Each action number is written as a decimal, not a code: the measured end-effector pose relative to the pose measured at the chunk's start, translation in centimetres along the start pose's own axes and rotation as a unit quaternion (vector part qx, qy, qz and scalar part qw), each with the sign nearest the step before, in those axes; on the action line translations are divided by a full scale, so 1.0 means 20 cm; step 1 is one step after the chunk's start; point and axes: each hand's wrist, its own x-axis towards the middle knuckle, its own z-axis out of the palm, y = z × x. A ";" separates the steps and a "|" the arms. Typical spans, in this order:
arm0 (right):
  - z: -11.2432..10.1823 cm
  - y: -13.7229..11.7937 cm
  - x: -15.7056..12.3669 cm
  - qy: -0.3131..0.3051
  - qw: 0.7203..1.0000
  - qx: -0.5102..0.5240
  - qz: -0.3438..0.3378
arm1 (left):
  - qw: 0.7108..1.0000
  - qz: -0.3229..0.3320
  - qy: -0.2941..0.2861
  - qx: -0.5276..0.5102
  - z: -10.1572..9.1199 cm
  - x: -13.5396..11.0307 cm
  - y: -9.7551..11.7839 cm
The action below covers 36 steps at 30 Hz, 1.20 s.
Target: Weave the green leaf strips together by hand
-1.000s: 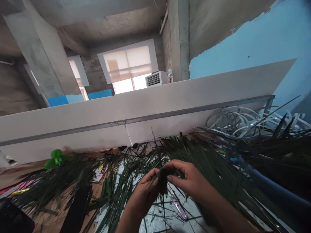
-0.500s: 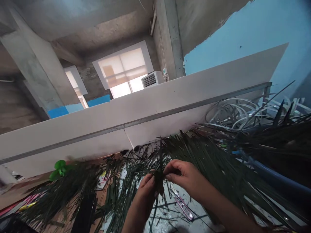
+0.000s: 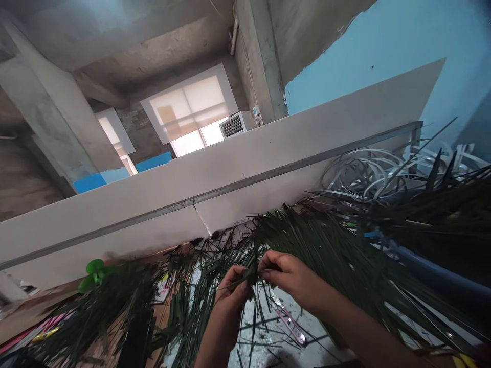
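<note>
My left hand (image 3: 231, 295) and my right hand (image 3: 288, 276) meet above the table, both pinching a small bundle of dark green strips (image 3: 251, 274) between fingers and thumbs. The strips fan out above and below the pinch. Under the hands lies a pink-handled tool (image 3: 288, 321) on the pale table surface. Heaps of the same dark green strips (image 3: 330, 245) spread across the table around the hands.
A long white partition (image 3: 215, 179) with a grey rail runs behind the table. Coils of white strapping (image 3: 368, 174) pile up at the right. A bright green plastic piece (image 3: 94, 271) sits at the left. A dark blue tube (image 3: 429, 276) lies at right.
The view has tilted a little. My hands stay pinched on the bundle and have shifted slightly up and right, the fingers working along the strips.
</note>
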 end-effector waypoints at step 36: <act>0.01 0.05 0.03 0.025 0.997 0.059 -0.035 | 0.998 -0.026 0.018 -0.052 0.01 0.01 -0.01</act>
